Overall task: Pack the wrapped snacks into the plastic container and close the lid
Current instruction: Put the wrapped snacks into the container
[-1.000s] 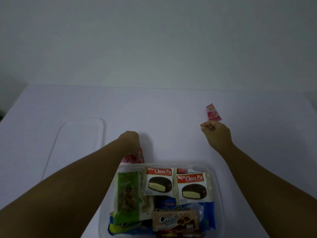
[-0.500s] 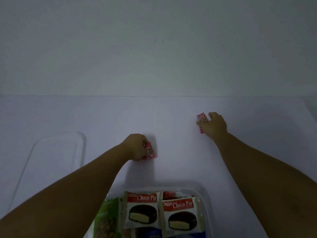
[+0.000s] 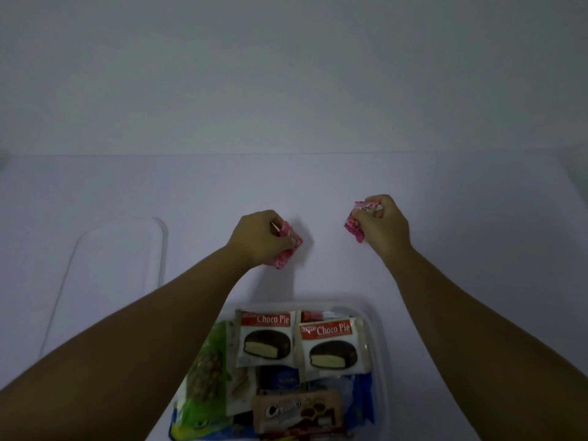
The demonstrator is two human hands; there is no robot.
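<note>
Pink wrappers are in both hands in the head view, the only view here. The left hand [image 3: 259, 238] has its fingers curled round a pink wrapped snack [image 3: 288, 246], and this hand's grip is clamped on it, low over the white tabletop [image 3: 477, 218]; I cannot tell if the snack touches the surface. The right hand [image 3: 383, 224] pinches a second pink snack [image 3: 358, 219] the same way, a little farther and to the right.

The plastic container [image 3: 380, 329] lies on the near side of both hands, at the bottom middle of the view. It already holds two Choco Pie packs [image 3: 332, 345], a green packet [image 3: 206, 370] and a brown cookie pack [image 3: 296, 409], with more wrapped things under them. So the coming move, as I judge it, is a pull toward the person, from far to near. The left hand is nearer to the far rim and stands almost straight behind it; the right hand must also come to the left. The free room seems to be at the far edge, behind the Choco Pie packs.

The clear lid [image 3: 111, 265] lies flat on the tabletop at the left, well apart from the container, on the left hand's side.
</note>
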